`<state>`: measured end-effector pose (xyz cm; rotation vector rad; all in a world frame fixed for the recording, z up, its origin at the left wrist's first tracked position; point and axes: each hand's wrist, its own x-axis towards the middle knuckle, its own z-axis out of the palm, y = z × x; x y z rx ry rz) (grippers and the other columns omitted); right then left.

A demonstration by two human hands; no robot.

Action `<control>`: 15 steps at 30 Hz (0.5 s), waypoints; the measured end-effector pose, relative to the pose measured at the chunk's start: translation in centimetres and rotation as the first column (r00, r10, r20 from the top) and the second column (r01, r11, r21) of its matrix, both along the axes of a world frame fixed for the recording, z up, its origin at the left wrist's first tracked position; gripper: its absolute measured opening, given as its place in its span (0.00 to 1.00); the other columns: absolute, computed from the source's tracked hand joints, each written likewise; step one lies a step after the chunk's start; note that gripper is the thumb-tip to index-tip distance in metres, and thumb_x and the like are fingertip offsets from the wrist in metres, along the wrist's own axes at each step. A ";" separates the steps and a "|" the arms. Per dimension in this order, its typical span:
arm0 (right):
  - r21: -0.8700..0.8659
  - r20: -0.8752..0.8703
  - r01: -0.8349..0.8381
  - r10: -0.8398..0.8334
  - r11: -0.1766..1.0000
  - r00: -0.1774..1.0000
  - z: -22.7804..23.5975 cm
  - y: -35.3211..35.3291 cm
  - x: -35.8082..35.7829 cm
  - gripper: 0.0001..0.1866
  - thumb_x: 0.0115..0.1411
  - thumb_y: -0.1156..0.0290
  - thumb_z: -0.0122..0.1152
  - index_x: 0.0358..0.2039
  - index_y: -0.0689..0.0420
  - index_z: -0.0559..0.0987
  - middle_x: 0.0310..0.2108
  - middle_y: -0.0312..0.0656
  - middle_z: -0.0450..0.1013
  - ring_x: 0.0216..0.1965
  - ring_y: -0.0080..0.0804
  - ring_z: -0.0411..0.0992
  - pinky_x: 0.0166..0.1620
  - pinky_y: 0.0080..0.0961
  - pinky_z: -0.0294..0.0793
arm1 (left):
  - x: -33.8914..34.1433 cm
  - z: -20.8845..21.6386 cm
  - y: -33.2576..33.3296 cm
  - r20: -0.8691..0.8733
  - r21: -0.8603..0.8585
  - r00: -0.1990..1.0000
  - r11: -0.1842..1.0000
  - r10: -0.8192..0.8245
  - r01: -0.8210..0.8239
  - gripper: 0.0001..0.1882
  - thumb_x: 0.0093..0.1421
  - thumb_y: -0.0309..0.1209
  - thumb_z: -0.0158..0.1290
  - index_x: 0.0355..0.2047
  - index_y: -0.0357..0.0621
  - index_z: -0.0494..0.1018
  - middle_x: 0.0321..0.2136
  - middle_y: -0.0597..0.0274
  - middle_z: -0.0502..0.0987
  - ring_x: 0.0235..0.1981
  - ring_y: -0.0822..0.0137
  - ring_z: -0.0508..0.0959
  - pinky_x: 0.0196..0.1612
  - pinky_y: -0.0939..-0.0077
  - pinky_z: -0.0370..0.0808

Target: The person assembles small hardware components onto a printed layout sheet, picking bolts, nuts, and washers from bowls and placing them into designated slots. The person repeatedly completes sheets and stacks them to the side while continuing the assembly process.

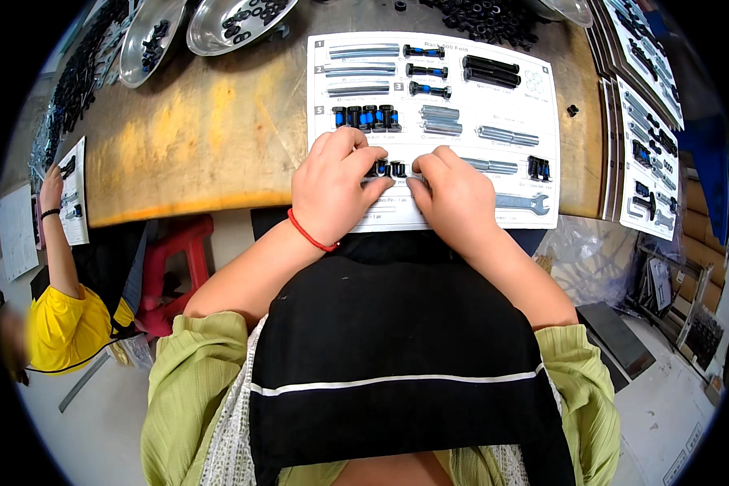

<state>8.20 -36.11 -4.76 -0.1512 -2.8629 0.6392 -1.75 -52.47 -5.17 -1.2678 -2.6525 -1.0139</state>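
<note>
A white printed card (535, 105) lies on the worktable, with metal hardware set out in groups on it. My left hand (336, 180), a red cord at its wrist, has thumb and index finger closed around the left end of a short row of small black bolts (392, 169). At the row's right end, my right hand (455, 194) pinches close in; its fingertips partly hide the last pieces. Above the left hand stand black bolts with blue bands (367, 118). Silver rods (508, 135), more black bolts (539, 168) and a wrench (522, 203) lie on the card's right part.
Metal bowls (239, 28) of black washers and bolts stand at the far left. A heap of black nuts (486, 20) is at the back. Stacked filled cards (648, 154) rise at the right. A co-worker in a yellow shirt (69, 328) handles another card (73, 190) beside a red stool (170, 267).
</note>
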 end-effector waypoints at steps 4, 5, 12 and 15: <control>0.019 -0.032 -0.012 0.013 1.000 0.999 -0.8 -0.2 -0.3 0.07 0.50 0.71 0.65 0.31 0.53 0.77 0.28 0.39 0.70 0.27 0.39 0.74 0.26 0.34 0.73 | 0.0 -0.3 0.0 0.021 -0.016 1.000 1.000 -0.009 0.009 0.20 0.39 0.33 0.70 0.35 0.49 0.80 0.35 0.63 0.73 0.39 0.58 0.74 0.40 0.67 0.73; 0.020 -0.035 -0.014 0.014 1.000 0.999 -0.8 -0.3 -0.4 0.07 0.50 0.71 0.65 0.31 0.53 0.77 0.28 0.39 0.70 0.27 0.40 0.74 0.27 0.35 0.73 | -0.1 -0.1 0.0 0.023 -0.013 1.000 1.000 -0.009 0.009 0.21 0.39 0.33 0.70 0.36 0.49 0.80 0.35 0.63 0.74 0.40 0.58 0.74 0.41 0.66 0.73; -0.063 0.049 -0.002 0.005 0.998 0.999 2.2 1.1 -0.7 0.12 0.51 0.70 0.68 0.36 0.54 0.78 0.31 0.40 0.72 0.28 0.42 0.74 0.31 0.34 0.73 | -2.7 1.2 -2.9 0.064 0.106 0.993 0.989 0.101 -0.108 0.25 0.40 0.34 0.70 0.42 0.48 0.79 0.37 0.59 0.75 0.41 0.56 0.75 0.42 0.65 0.74; -0.054 0.064 0.057 -0.054 0.997 0.997 3.6 3.6 -2.5 0.14 0.52 0.70 0.66 0.40 0.55 0.77 0.37 0.42 0.73 0.38 0.43 0.74 0.39 0.35 0.75 | -5.3 -0.2 -5.4 0.091 0.165 0.958 0.945 0.272 -0.284 0.24 0.43 0.34 0.69 0.42 0.44 0.78 0.37 0.58 0.75 0.36 0.58 0.76 0.38 0.67 0.74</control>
